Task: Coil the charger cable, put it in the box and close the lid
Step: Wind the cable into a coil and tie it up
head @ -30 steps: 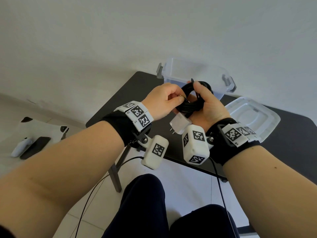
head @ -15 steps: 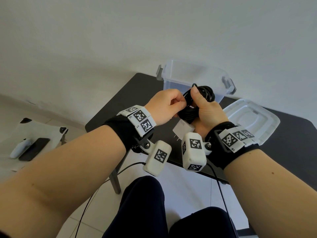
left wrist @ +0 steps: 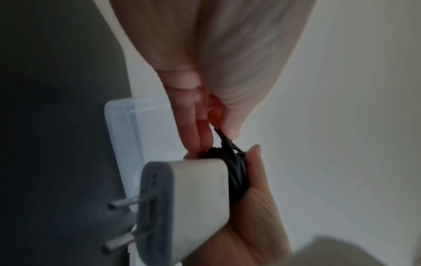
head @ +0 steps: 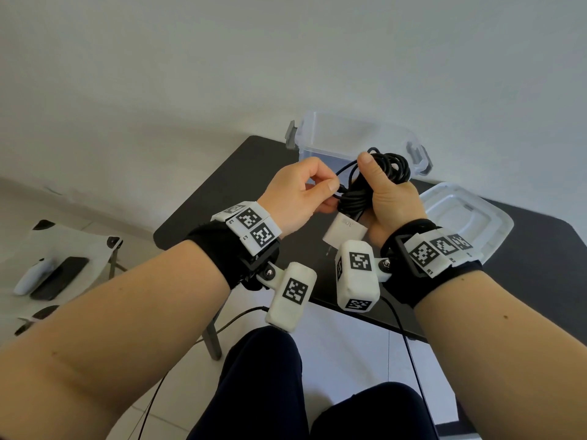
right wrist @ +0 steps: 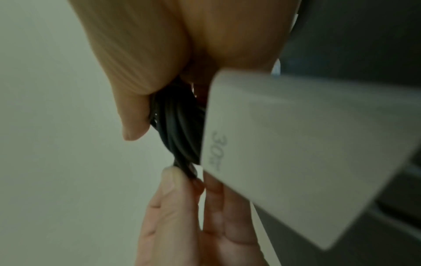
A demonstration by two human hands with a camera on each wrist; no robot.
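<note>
My right hand (head: 386,192) grips the coiled black cable (head: 378,176) in front of me, its thumb lying along the bundle. The white charger plug (head: 344,231) hangs below the coil, prongs pointing down-left, and fills the wrist views (left wrist: 193,207) (right wrist: 296,153). My left hand (head: 305,192) pinches the loose cable end (left wrist: 224,139) between thumb and fingers, right beside the coil (right wrist: 180,129). The clear plastic box (head: 346,134) stands open on the black table (head: 222,192), just behind my hands. Its clear lid (head: 463,217) lies flat to the right.
The table's near edge runs under my wrists, with my dark-trousered knees (head: 263,385) below it. On the floor at far left lie a white controller (head: 31,277) and a dark phone-like slab (head: 60,277). A pale wall rises behind the box.
Both hands have risen slightly with the coil toward the box. My left hand has pulled the loose cable end out a little to the left of the bundle.
</note>
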